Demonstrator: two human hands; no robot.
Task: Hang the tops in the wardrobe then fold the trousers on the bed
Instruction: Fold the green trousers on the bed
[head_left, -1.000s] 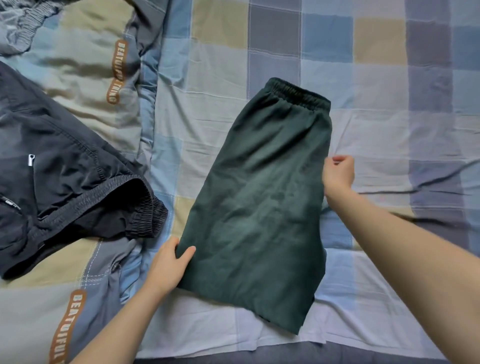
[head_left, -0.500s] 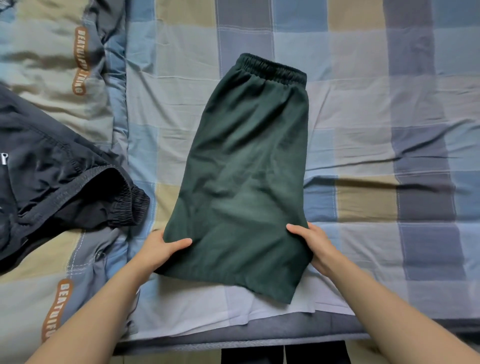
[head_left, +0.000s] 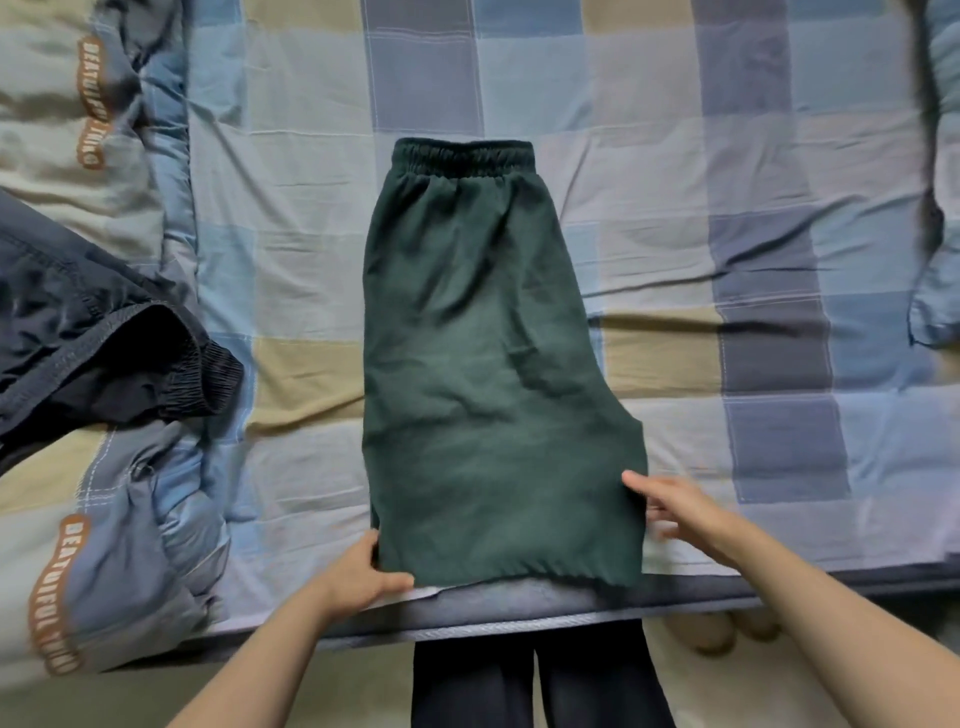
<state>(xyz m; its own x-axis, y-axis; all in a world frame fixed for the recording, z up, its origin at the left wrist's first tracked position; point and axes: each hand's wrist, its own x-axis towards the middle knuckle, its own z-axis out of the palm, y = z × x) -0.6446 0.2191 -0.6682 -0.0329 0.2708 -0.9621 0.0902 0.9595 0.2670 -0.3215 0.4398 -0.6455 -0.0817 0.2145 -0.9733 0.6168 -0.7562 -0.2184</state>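
Observation:
Dark green shorts (head_left: 483, 374), folded in half lengthwise, lie flat on the checked bed sheet (head_left: 727, 156), waistband at the far end and hem at the bed's near edge. My left hand (head_left: 358, 574) pinches the hem's near left corner, thumb on top of the cloth. My right hand (head_left: 675, 506) lies at the lower right edge of the shorts, thumb on the fabric, fingers blurred and spread beside it. Black trousers (head_left: 93, 338) with an elastic waistband lie crumpled at the left.
A quilt (head_left: 104, 545) with orange lettering is bunched along the left side under the black trousers. A blue pillow edge (head_left: 935, 291) shows at the right. The bed's near edge (head_left: 519, 618) runs across the bottom, with my dark-trousered legs and slippers below it.
The shorts have been turned straight and drawn toward the bed's near edge. My right hand came down from their right side to the lower right edge; my left hand stayed on the hem corner.

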